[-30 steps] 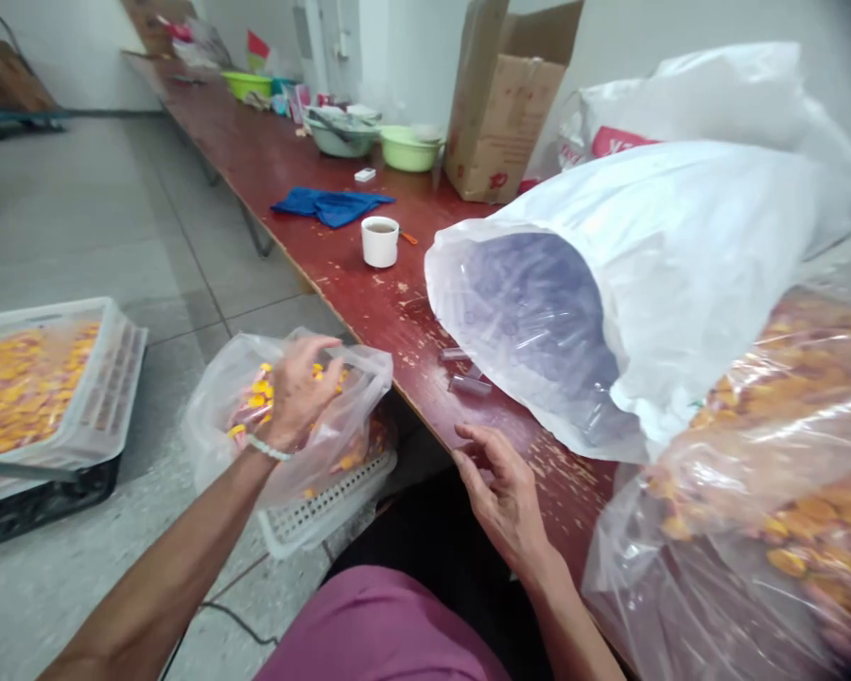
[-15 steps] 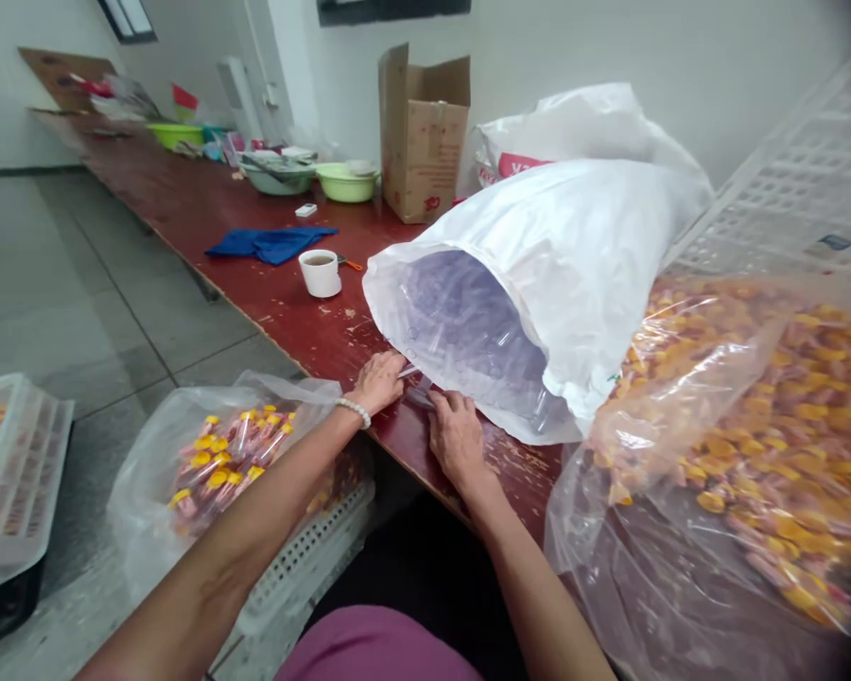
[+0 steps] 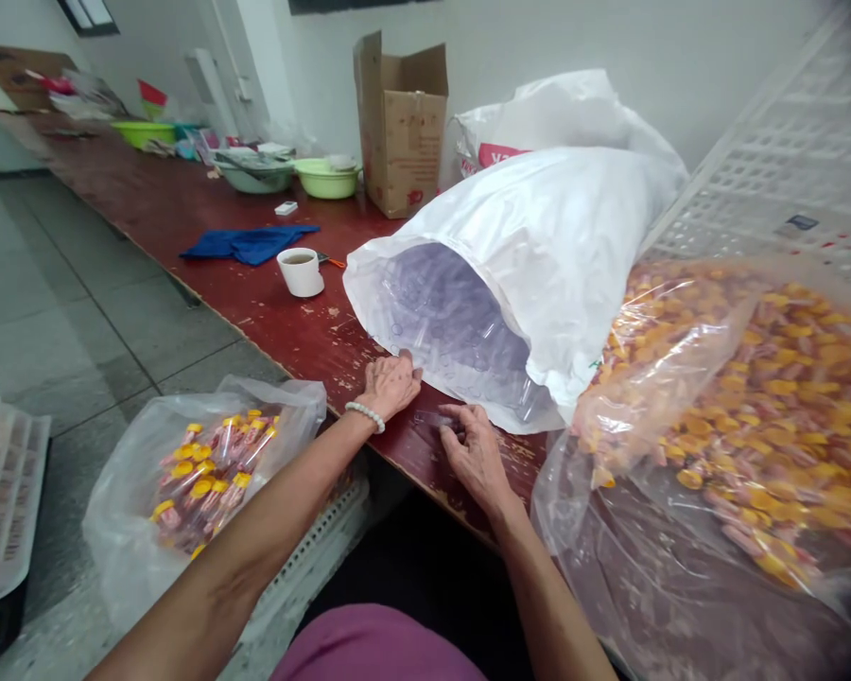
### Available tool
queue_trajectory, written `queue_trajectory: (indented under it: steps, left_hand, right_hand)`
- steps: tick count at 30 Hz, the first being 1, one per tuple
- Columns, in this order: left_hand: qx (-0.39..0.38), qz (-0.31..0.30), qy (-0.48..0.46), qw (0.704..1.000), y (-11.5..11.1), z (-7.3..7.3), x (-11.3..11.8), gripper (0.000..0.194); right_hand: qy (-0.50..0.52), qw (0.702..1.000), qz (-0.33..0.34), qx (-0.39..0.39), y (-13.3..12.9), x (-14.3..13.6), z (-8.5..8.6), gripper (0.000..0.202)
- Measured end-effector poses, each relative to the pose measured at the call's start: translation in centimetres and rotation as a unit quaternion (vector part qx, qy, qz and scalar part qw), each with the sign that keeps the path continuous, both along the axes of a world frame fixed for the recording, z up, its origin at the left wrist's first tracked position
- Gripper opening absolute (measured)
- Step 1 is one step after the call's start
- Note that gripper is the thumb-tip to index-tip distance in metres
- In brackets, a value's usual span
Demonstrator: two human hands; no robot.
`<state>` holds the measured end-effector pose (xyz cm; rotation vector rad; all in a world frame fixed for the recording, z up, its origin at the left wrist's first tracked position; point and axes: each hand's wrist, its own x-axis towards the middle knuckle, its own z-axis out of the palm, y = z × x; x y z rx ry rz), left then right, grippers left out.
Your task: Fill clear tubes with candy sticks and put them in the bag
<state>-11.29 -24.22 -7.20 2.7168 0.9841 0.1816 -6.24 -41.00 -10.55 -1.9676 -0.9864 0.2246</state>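
A white sack (image 3: 539, 218) lies on its side on the red table, its mouth facing me and full of clear plastic tubes (image 3: 454, 303). My left hand (image 3: 390, 386), with a beaded bracelet at the wrist, is at the lower lip of the sack. Its fingers are curled together, and what they hold, if anything, is hidden. Just to the right and nearer to me, my right hand (image 3: 474, 449) pinches a clear plastic tube (image 3: 431, 417) low over the table, its end pointing left.
On the right lies a clear bag (image 3: 772, 416) of yellow-capped tubes; another such bag (image 3: 120, 511) stands at lower left. A white cup (image 3: 301, 274) of dark liquid and a blue cloth (image 3: 248, 244) lie on the table (image 3: 284, 331). Behind are a cardboard box (image 3: 411, 142) and basins (image 3: 326, 180).
My left hand has turned, its fingers now curled out of sight at the sack's lip. My right hand has shifted slightly right and down, fingers on a tube. The view has swung a little right.
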Motion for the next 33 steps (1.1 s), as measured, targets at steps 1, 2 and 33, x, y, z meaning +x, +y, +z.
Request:
queue_trajectory:
  steps: [1, 2, 33]
  left_hand:
    - [-0.004, 0.001, 0.002, 1.000, -0.2, -0.2, 0.4, 0.034]
    - [-0.010, -0.001, 0.004, 1.000, -0.3, -0.4, 0.6, 0.036]
    - [-0.682, -0.134, -0.293, 0.657, -5.4, -1.2, -6.7, 0.049]
  right_hand:
    - [0.012, 1.000, -0.007, 0.001, -0.1, 0.0, 0.0, 0.029]
    - [0.029, 0.999, -0.015, 0.006, -0.2, 0.0, 0.0, 0.030]
    - [0.402, 0.899, 0.005, 0.176, -2.7, -2.7, 1.9, 0.022]
